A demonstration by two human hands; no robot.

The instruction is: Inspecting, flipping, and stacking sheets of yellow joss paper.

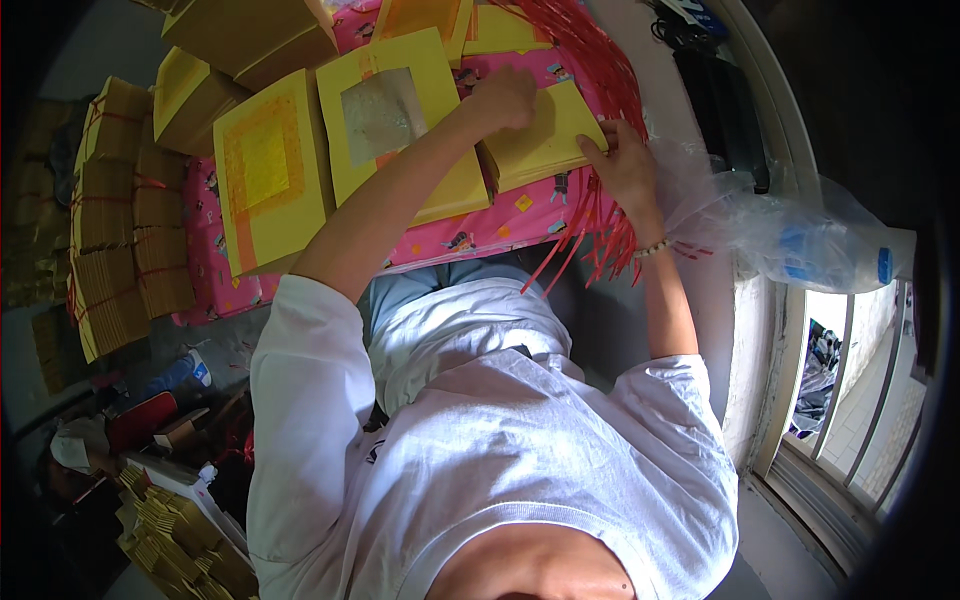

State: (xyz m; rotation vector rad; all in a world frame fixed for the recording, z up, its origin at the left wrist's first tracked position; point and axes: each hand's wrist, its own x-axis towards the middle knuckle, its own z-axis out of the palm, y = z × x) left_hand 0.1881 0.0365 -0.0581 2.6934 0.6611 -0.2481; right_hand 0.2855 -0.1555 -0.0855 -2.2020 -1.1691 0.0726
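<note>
A stack of yellow paper (545,145) lies on the pink patterned cloth in front of me. My left hand (503,98) reaches across to its far left corner; the fingers are curled, and whatever they hold there is hidden. At the stack's right edge, my right hand (624,165) grips it, thumb on top and fingers along the side. A beaded bracelet circles that wrist. Left of this stack lies another yellow stack with a silver square (382,112), partly covered by my left forearm. Beyond it is one with an orange-bordered yellow square (262,180).
Red plastic strips (600,50) hang over the table's right side. Tied brown paper bundles (105,215) are piled at the left. A clear plastic bag (800,240) sits by the barred window (850,370). More folded yellow paper (185,530) fills a box at lower left.
</note>
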